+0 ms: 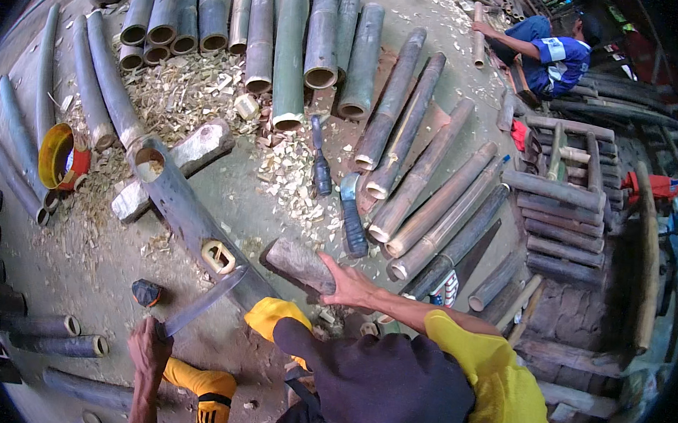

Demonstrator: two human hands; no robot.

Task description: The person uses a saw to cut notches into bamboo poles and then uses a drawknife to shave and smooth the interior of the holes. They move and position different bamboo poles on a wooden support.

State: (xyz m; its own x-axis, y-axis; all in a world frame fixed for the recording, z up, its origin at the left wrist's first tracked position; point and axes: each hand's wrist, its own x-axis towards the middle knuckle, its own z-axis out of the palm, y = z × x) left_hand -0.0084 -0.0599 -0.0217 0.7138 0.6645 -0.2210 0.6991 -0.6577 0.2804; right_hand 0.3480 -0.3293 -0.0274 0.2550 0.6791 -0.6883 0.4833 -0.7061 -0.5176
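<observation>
While L hand [150,345] grips knife [207,300] | tip nr hole [218,257] in bamboo tube [181,199] | R hand [343,282] holds wood block [297,264]

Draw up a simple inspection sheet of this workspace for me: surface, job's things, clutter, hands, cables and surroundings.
Surface: grey ground, strewn with pale chips.
Job's things: a thick bamboo tube with a cut opening in its side, lying across a pale support block.
Clutter: two dark-handled tools and a yellow-and-red ring on the ground.
Left hand: holds a long blade, tip over the tube beside the opening; contact cannot be told.
Right hand: grips one end of a grey block.
Cables: nothing seen.
Surroundings: rows of bamboo tubes, stacked pieces at right, another person in blue at upper right.
</observation>
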